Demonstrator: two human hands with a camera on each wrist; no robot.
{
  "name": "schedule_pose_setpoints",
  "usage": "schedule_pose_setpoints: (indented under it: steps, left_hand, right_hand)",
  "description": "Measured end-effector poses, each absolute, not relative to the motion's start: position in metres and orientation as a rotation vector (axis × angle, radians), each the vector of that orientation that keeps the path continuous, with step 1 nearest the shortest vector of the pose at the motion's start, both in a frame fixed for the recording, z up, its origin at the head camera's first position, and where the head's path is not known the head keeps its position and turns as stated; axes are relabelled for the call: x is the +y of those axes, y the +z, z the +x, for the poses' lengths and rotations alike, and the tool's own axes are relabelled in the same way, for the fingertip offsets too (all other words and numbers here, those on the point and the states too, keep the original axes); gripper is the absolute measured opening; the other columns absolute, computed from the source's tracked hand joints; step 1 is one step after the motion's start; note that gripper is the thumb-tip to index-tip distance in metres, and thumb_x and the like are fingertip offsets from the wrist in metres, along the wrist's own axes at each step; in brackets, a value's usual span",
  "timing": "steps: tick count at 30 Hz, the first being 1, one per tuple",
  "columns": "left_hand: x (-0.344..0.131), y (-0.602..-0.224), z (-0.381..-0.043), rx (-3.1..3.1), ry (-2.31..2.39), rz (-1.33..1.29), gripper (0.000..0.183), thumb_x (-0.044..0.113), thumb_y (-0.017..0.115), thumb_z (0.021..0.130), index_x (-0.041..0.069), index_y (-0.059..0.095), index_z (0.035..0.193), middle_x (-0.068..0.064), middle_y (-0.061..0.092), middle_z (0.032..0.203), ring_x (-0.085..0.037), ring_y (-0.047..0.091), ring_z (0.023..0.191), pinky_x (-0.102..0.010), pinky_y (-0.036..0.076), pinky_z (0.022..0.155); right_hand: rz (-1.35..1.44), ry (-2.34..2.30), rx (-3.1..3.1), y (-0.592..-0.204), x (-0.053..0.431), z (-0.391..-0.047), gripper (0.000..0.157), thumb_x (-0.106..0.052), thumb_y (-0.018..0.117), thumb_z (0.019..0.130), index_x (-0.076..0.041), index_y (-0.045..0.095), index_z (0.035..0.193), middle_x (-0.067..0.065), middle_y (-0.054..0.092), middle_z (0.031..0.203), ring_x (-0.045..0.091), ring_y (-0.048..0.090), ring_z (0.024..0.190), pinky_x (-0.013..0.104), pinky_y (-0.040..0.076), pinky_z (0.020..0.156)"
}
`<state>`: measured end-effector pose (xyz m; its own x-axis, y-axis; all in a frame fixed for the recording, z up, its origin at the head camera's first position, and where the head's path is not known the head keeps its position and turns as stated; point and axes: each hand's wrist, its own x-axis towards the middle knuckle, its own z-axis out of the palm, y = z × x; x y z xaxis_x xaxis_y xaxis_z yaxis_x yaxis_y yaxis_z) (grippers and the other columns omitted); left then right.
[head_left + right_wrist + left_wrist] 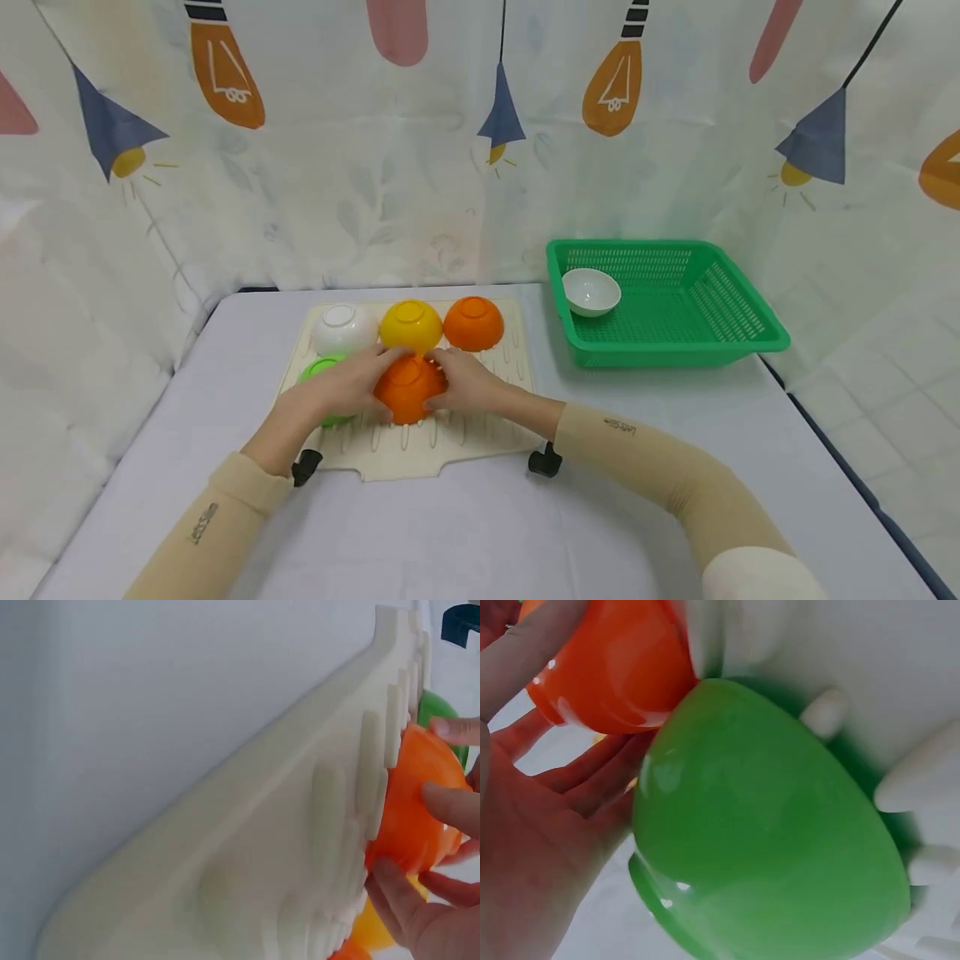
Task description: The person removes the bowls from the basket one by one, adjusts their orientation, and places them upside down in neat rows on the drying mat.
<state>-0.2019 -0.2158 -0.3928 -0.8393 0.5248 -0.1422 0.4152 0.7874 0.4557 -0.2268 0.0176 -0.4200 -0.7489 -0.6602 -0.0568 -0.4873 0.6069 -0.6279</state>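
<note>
An upside-down orange bowl (408, 396) stands at the front of a cream drying rack (397, 462) with raised pegs. My left hand (347, 383) grips its left side, thumb nearer me and fingers at the far side. From the right, my right hand (471, 385) holds the same bowl, its fingertips on the orange wall in the right wrist view. Close beside the left hand, and partly hidden by it, is an overturned green bowl (765, 825). Behind the hands sit overturned white (343, 329), yellow (411, 325) and second orange (473, 323) bowls in a row.
A green plastic basket (675, 357) stands at the back right of the white-covered table (480, 533), with a white bowl (592, 292) inside against its left wall. A patterned curtain (435, 167) hangs behind the table. Black straps (545, 461) circle both wrists.
</note>
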Motion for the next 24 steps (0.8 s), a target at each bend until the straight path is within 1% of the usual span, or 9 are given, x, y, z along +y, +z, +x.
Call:
schedule_pose_setpoints:
  steps: [4, 7, 9, 12, 14, 16, 19, 21, 24]
  left_hand:
    - [-0.216, -0.389, -0.2, 2.712, 0.593, 0.732, 0.088, 0.006, 0.089, 0.077, 0.012, 0.044, 0.153, -0.019, 0.049, 0.146, -0.038, 0.051, 0.128, -0.056, 0.046, 0.105]
    - [-0.219, -0.389, -0.198, 2.715, 0.613, 0.721, 0.087, 0.005, 0.088, 0.078, 0.012, 0.045, 0.153, -0.017, 0.048, 0.148, -0.037, 0.049, 0.131, -0.056, 0.044, 0.107]
    - [-0.222, -0.389, -0.197, 2.718, 0.64, 0.719, 0.084, 0.008, 0.087, 0.081, 0.014, 0.045, 0.154, -0.016, 0.045, 0.151, -0.037, 0.046, 0.134, -0.057, 0.042, 0.109]
    - [-0.225, -0.387, -0.196, 2.726, 0.71, 0.704, 0.074, 0.021, 0.084, 0.088, 0.017, 0.047, 0.152, -0.012, 0.042, 0.153, -0.035, 0.041, 0.139, -0.058, 0.039, 0.111]
    - [-0.229, -0.385, -0.196, 2.752, 0.76, 0.705, 0.066, 0.029, 0.08, 0.092, 0.017, 0.051, 0.15, -0.012, 0.044, 0.152, -0.035, 0.042, 0.138, -0.059, 0.039, 0.11]
    - [-0.234, -0.382, -0.196, 2.801, 0.818, 0.706, 0.059, 0.033, 0.077, 0.095, 0.014, 0.054, 0.146, -0.011, 0.048, 0.148, -0.036, 0.045, 0.136, -0.06, 0.04, 0.109]
    - [-0.246, -0.377, -0.198, 2.92, 0.895, 0.698, 0.047, 0.029, 0.074, 0.098, 0.008, 0.06, 0.138, -0.014, 0.056, 0.139, -0.039, 0.05, 0.13, -0.061, 0.041, 0.107]
    - [-0.255, -0.374, -0.2, 3.008, 0.93, 0.657, 0.04, 0.025, 0.071, 0.099, 0.004, 0.063, 0.132, -0.017, 0.058, 0.135, -0.041, 0.052, 0.126, -0.062, 0.041, 0.105]
    - [-0.271, -0.373, -0.2, 3.101, 0.956, 0.518, 0.037, 0.024, 0.068, 0.101, 0.0, 0.065, 0.129, -0.022, 0.058, 0.133, -0.045, 0.051, 0.124, -0.063, 0.04, 0.103]
  right_hand:
    - [-0.994, -0.924, 2.443, -0.408, 0.036, -0.232, 0.053, -0.014, 0.078, 0.093, -0.002, 0.056, 0.139, 0.008, 0.061, 0.133, 0.022, 0.06, 0.117, 0.023, 0.054, 0.091]
    - [-1.052, -0.957, 2.387, -0.39, 0.053, -0.237, 0.04, -0.013, 0.074, 0.096, -0.001, 0.062, 0.131, 0.01, 0.064, 0.13, 0.024, 0.063, 0.114, 0.024, 0.056, 0.088]
    - [-1.1, -0.983, 2.372, -0.376, 0.067, -0.242, 0.032, -0.012, 0.071, 0.097, 0.0, 0.064, 0.126, 0.012, 0.066, 0.125, 0.023, 0.065, 0.11, 0.026, 0.057, 0.088]
    - [-1.12, -1.001, 2.417, -0.355, 0.092, -0.256, 0.026, -0.014, 0.069, 0.099, -0.001, 0.066, 0.122, 0.01, 0.068, 0.119, 0.02, 0.065, 0.105, 0.028, 0.056, 0.088]
    - [-1.054, -1.039, 2.472, -0.342, 0.112, -0.269, 0.026, -0.017, 0.067, 0.101, -0.003, 0.066, 0.123, 0.009, 0.068, 0.119, 0.02, 0.064, 0.106, 0.031, 0.056, 0.086]
    - [-0.923, -1.106, 2.533, -0.33, 0.135, -0.283, 0.027, -0.02, 0.066, 0.102, -0.004, 0.066, 0.124, 0.007, 0.067, 0.12, 0.022, 0.064, 0.106, 0.035, 0.058, 0.084]
    - [-0.69, -1.247, 2.574, -0.317, 0.168, -0.302, 0.032, -0.022, 0.063, 0.104, -0.002, 0.063, 0.129, 0.011, 0.063, 0.126, 0.028, 0.064, 0.11, 0.042, 0.059, 0.085]
    - [-0.552, -1.315, 2.585, -0.312, 0.189, -0.313, 0.037, -0.024, 0.061, 0.105, -0.001, 0.059, 0.134, 0.013, 0.059, 0.132, 0.031, 0.062, 0.115, 0.045, 0.057, 0.089]
    - [-0.381, -1.36, 2.599, -0.309, 0.217, -0.325, 0.047, -0.028, 0.057, 0.107, 0.001, 0.049, 0.144, 0.018, 0.048, 0.144, 0.037, 0.058, 0.122, 0.048, 0.053, 0.098]
